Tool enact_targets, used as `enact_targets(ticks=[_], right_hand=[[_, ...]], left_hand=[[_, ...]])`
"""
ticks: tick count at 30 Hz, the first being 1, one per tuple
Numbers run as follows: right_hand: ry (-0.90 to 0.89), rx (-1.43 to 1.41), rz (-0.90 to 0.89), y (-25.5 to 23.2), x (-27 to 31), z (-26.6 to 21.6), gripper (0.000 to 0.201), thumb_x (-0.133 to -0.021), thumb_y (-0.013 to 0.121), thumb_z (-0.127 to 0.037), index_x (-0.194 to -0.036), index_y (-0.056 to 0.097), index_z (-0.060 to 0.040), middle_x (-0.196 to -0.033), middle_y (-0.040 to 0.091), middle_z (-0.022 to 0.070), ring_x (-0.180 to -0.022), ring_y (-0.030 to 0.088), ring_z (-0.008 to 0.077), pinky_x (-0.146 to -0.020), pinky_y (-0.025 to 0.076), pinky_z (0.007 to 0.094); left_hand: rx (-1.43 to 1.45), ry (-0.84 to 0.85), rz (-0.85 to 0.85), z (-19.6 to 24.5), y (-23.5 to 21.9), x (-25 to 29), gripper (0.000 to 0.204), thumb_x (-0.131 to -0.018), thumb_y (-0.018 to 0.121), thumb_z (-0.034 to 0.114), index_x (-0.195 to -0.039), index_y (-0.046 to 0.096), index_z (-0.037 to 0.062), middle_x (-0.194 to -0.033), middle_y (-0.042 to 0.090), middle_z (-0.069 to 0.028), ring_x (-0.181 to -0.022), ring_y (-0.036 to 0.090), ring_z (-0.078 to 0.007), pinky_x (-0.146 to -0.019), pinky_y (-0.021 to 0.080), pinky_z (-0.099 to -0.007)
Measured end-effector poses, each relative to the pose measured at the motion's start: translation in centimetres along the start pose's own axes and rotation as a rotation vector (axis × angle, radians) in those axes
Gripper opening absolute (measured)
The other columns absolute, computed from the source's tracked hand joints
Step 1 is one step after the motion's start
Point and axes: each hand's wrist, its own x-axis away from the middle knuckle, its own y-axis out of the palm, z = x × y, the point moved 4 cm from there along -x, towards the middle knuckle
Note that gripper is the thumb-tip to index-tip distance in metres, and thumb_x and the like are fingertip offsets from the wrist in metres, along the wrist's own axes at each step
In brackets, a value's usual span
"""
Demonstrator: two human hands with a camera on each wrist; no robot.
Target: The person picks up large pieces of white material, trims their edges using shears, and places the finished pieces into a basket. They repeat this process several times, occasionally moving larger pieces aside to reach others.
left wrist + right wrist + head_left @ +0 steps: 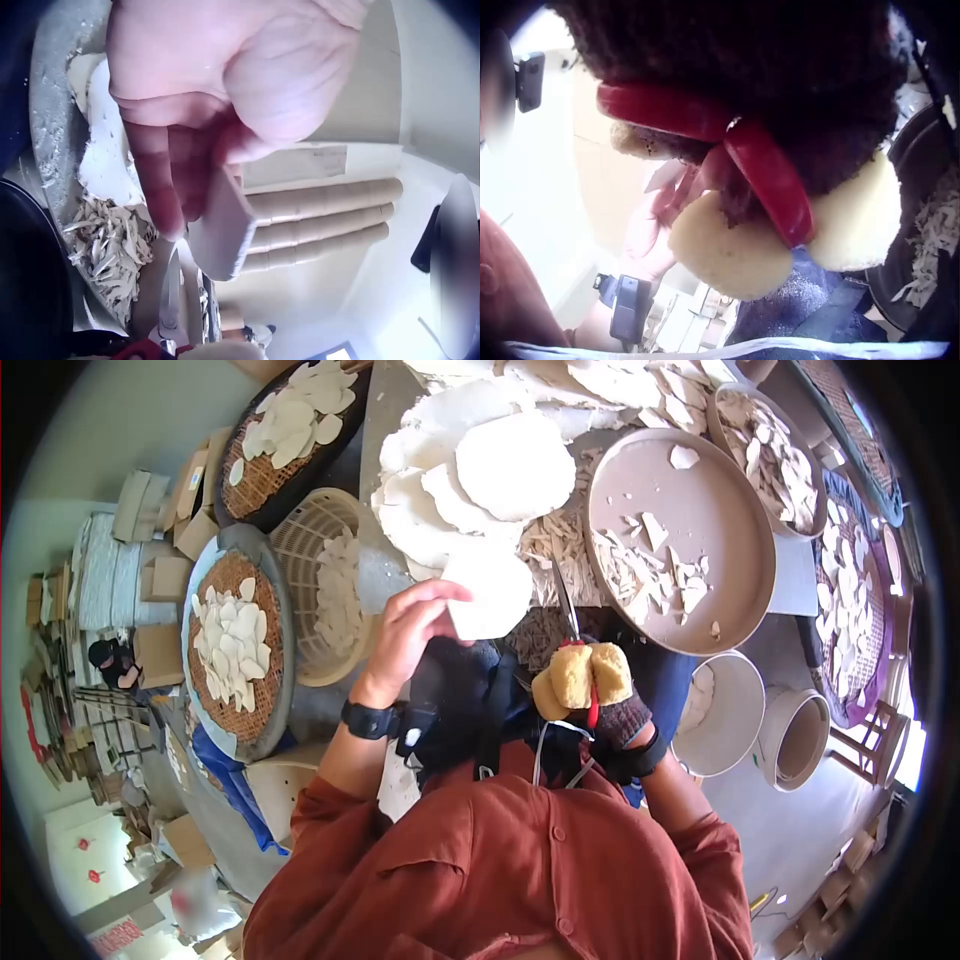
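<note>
My left hand [408,635] pinches an off-white flat slab [492,598] by its edge, between thumb and fingers. From the side, in the left wrist view, the slab [223,234] looks thick, with a straight cut edge. My right hand [625,718] wears a dark knitted glove and grips red-handled scissors [568,605]. Yellow foam pads [573,678] sit over its fingers and hide much of the grip. Just right of the slab, the blades point away from me over the worktable edge. In the right wrist view, the red handles [769,180] are spread apart around the gloved fingers.
Larger white sheets [515,465] pile on the worktable [380,420] beyond the slab. Offcuts [555,545] lie beside a big round tray [735,495] holding more scraps. At left stand a slatted basket [300,525] and a woven tray [262,575] of white pieces; buckets [735,720] stand at right.
</note>
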Motion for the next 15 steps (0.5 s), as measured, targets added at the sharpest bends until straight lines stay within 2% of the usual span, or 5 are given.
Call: enact_targets(ticks=[2, 7, 10, 12, 15], right_hand=[[-0.001, 0.080, 0.070, 0.4, 0.2, 0.2, 0.031, -0.090, 0.051, -0.024, -0.104, 0.053, 0.0029, -0.102, 0.056, 0.0147, -0.094, 0.056, 0.0265, -0.084, 0.043, 0.0398], [-0.026, 0.424, 0.338, 2.2, 0.1, 0.4, 0.041, -0.088, 0.048, -0.037, -0.074, 0.058, 0.0007, -0.067, 0.055, 0.0107, -0.060, 0.053, 0.0249, -0.056, 0.040, 0.0359], [0.013, 0.330, 0.328, 2.4, -0.7, 1.1, 0.043, -0.088, 0.048, -0.037, -0.073, 0.061, 0.0002, -0.069, 0.059, 0.0098, -0.062, 0.056, 0.0233, -0.057, 0.044, 0.0352], [0.006, 0.164, 0.158, 1.9, -0.7, 1.0, 0.028, -0.087, 0.057, -0.015, -0.107, 0.056, 0.0045, -0.104, 0.062, 0.0137, -0.094, 0.062, 0.0250, -0.084, 0.051, 0.0388], [-0.013, 0.440, 0.211, 4.3, -0.8, 0.7, 0.022, -0.085, 0.059, -0.008, -0.105, 0.058, -0.0003, -0.103, 0.063, 0.0107, -0.095, 0.062, 0.0217, -0.085, 0.050, 0.0344]], left_hand=[[0.261, 0.006, 0.173, -1.5, -3.1, 0.8, 0.032, -0.089, 0.038, 0.011, -0.111, 0.053, -0.0069, -0.098, 0.060, -0.0159, -0.078, 0.063, -0.0229, -0.066, 0.054, -0.0360], [0.258, 0.687, 1.142, 4.1, -14.1, 6.0, 0.046, -0.092, 0.049, 0.020, -0.130, 0.036, -0.0011, -0.112, 0.054, -0.0209, -0.100, 0.059, -0.0273, -0.092, 0.047, -0.0382], [0.028, 0.537, 0.795, 5.3, -9.6, 1.3, 0.037, -0.088, 0.057, 0.013, -0.121, 0.047, -0.0021, -0.109, 0.057, -0.0161, -0.094, 0.060, -0.0226, -0.088, 0.049, -0.0335], [-0.281, 0.304, 0.572, 4.9, -4.4, -2.7, 0.029, -0.085, 0.058, 0.007, -0.113, 0.056, -0.0024, -0.110, 0.060, -0.0104, -0.103, 0.058, -0.0172, -0.092, 0.044, -0.0290], [-0.919, 0.627, 0.413, 2.8, 2.0, -8.8, 0.070, -0.067, 0.076, 0.016, -0.127, 0.044, 0.0020, -0.137, 0.037, -0.0214, -0.130, 0.032, -0.0318, -0.106, 0.028, -0.0400]])
